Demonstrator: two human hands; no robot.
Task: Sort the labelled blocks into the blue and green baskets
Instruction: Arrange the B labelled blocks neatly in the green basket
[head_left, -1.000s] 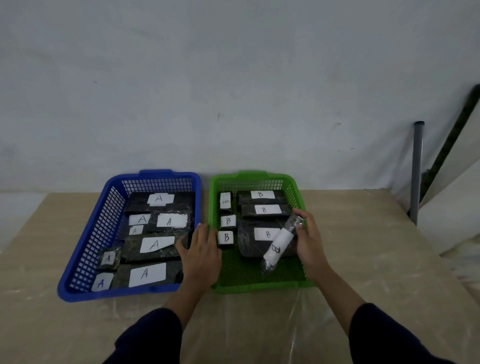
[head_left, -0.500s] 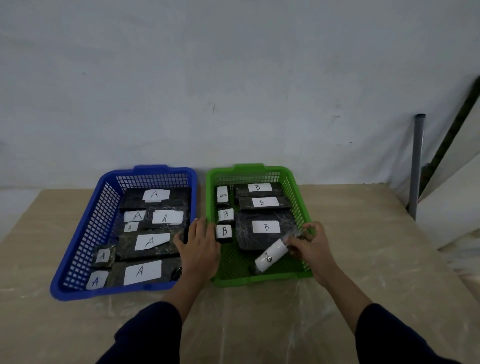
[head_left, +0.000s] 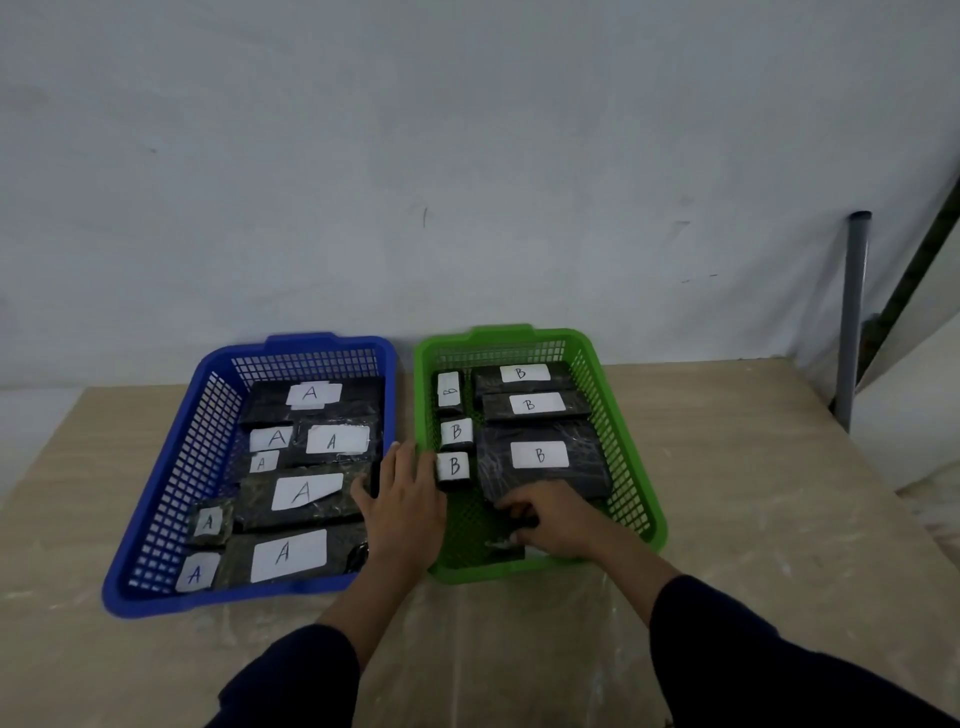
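Note:
The blue basket (head_left: 174, 470) on the left holds several dark blocks with white A labels (head_left: 300, 492). To its right, the green basket (head_left: 643, 496) holds several dark blocks with B labels (head_left: 540, 456). My left hand (head_left: 402, 501) lies flat across the two adjoining rims, fingers apart, holding nothing. My right hand (head_left: 558, 519) is low in the front of the green basket, curled over the cylindrical B block (head_left: 505, 545). Only the block's dark end shows under the fingers; its label is hidden.
Both baskets sit side by side on a light wooden table (head_left: 753, 519) covered with clear plastic, close to a pale wall. A grey pipe (head_left: 852, 322) stands past the table's far right corner. No loose blocks are visible on the table.
My right hand has lowered the cylindrical B block from above the basket down to the front floor of the green basket and now covers it. My left hand has stayed on the rims.

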